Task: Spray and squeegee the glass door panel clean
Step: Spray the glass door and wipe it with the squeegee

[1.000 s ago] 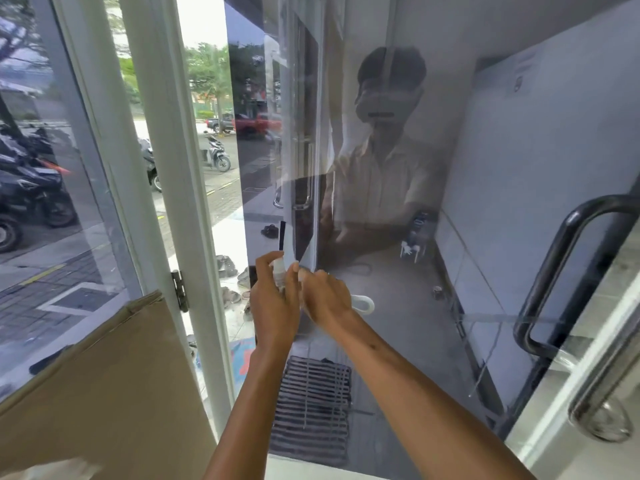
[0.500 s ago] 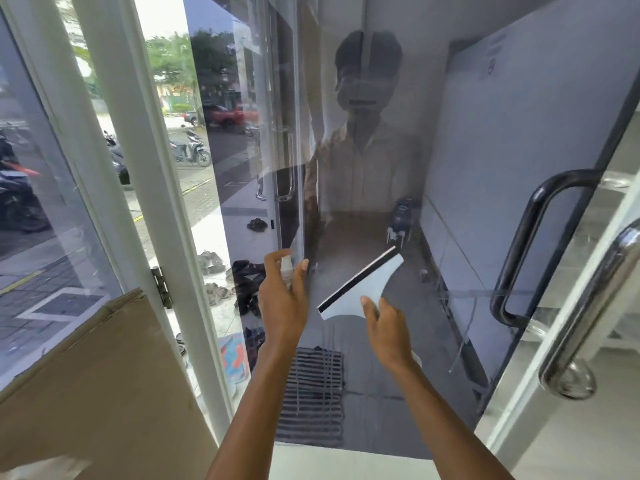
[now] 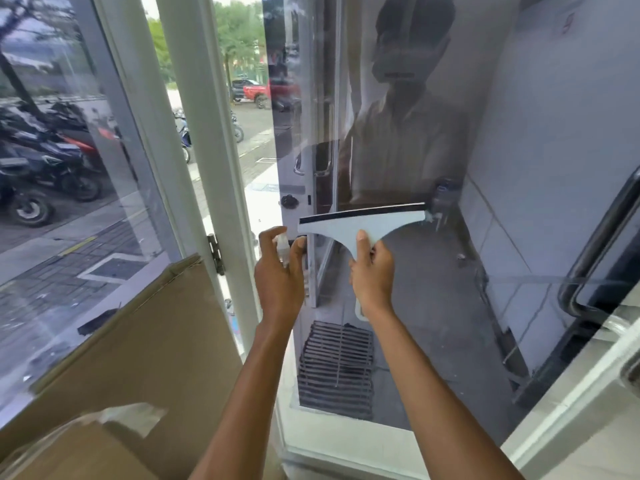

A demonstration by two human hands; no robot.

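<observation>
Before the glass door panel point(image 3: 450, 306) the right hand point(image 3: 372, 271) grips the squeegee point(image 3: 360, 223), blade uppermost; nearer the panel's left edge the left hand point(image 3: 278, 275) holds a spray bottle point(image 3: 282, 245).

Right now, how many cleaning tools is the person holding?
2. A small clear plastic spray bottle in the left hand, left of centre; a white T-shaped plastic squeegee with a black blade in the right hand, beside it.
</observation>
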